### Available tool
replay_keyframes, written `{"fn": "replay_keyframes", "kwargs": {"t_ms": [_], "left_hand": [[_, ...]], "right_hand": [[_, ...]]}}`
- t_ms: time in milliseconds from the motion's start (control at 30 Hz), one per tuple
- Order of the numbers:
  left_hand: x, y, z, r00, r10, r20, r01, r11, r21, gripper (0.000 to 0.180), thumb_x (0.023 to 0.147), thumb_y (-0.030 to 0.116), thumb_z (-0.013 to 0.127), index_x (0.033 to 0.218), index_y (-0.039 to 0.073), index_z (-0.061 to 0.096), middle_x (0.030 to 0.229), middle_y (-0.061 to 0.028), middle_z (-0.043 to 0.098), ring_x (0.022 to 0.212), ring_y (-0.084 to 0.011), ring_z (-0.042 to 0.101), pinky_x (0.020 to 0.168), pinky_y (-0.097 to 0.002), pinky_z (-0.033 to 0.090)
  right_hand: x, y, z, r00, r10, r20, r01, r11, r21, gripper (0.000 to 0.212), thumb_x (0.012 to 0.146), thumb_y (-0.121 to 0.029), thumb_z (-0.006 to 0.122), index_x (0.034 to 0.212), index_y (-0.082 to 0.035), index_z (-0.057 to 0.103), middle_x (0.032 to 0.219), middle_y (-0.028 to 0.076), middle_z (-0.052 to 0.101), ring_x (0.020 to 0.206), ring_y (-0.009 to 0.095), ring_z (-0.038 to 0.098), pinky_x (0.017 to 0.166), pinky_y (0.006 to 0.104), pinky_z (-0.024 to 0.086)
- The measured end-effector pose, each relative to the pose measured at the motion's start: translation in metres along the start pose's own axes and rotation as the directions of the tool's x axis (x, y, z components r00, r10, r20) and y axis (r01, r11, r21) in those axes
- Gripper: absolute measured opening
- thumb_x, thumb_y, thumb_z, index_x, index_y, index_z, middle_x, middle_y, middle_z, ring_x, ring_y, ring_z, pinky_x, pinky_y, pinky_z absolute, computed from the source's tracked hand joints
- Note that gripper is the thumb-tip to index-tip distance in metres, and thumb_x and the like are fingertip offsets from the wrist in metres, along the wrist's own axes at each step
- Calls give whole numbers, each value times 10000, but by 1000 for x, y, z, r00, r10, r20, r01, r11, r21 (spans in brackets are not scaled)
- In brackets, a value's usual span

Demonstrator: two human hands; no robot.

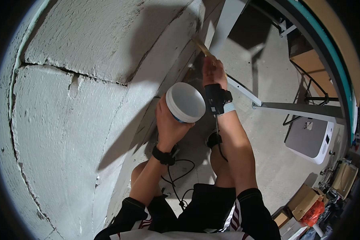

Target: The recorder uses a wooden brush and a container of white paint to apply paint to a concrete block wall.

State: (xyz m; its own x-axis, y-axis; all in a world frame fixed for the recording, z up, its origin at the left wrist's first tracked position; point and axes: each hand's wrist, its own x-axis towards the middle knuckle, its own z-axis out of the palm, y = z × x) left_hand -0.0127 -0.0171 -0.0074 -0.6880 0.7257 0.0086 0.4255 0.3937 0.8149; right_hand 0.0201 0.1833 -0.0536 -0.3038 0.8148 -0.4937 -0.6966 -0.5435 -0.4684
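Beside the rough, white-painted block wall (68, 120), both hands are up and working forward. Left hand (169, 125): forearm angled ahead and right, grip wrapped around the outside of a white, round plastic tub (186, 102). Tub is held off the grey concrete floor (266, 144), between wall and right wrist, mouth facing the camera; can't make out contents. Right hand (215, 72): reaches further ahead, forearm angled slightly left, grip closed around a slim, tan, wooden-looking tool (204, 48). Tool points ahead-left at the wall; can't tell if its far end touches. Black strapped module (217, 98) on right wrist, black band (163, 155) on left.
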Motion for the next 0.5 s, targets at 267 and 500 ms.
{"fn": "replay_keyframes", "kwargs": {"t_ms": [267, 500], "left_hand": [[1, 1, -2, 999, -8, 34, 7, 999, 36, 1068, 491, 115, 929, 1409, 41, 388, 1340, -186, 510, 1263, -421, 465, 1042, -516, 410], [2, -6, -8, 1000, 21, 15, -21, 999, 35, 1075, 470, 104, 934, 1395, 29, 391, 1315, -194, 522, 1250, -427, 467, 1037, -506, 404]], "right_hand": [[20, 18, 10, 994, 6, -106, 22, 965, 260, 312, 1041, -253, 491, 1194, 0, 589, 1179, 128, 636, 1120, 210, 629, 933, 291, 537], [22, 6, 0, 999, 26, -42, -29, 997, -66, 339, 1016, -284, 532, 1251, -50, 599, 1220, 110, 645, 1096, 230, 642, 925, 299, 534]]}}
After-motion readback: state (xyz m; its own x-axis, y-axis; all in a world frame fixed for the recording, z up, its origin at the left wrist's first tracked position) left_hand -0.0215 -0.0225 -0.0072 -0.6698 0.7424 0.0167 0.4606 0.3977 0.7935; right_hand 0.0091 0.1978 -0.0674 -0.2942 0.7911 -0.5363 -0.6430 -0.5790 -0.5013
